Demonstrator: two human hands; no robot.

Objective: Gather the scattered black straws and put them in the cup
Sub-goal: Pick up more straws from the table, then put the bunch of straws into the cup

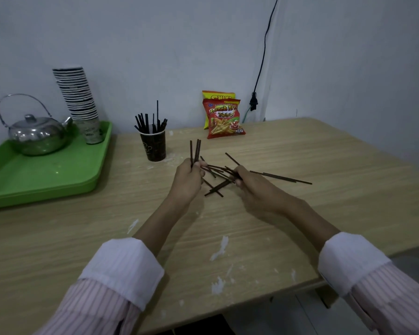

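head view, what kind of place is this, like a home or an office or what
Probably an office pantry or break corner, though a home is possible. A metal teapot and a tall stack of paper cups sit on a green tray, and snack bags lean against the bare wall.

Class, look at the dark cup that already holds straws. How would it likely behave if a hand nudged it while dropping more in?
The cup is probably light: it looks like a paper cup, like those in the stack on the tray. It may tip fairly easily, since it is tall and narrow and its straws stick out well above the rim. On the smooth table it could slide rather than resist.
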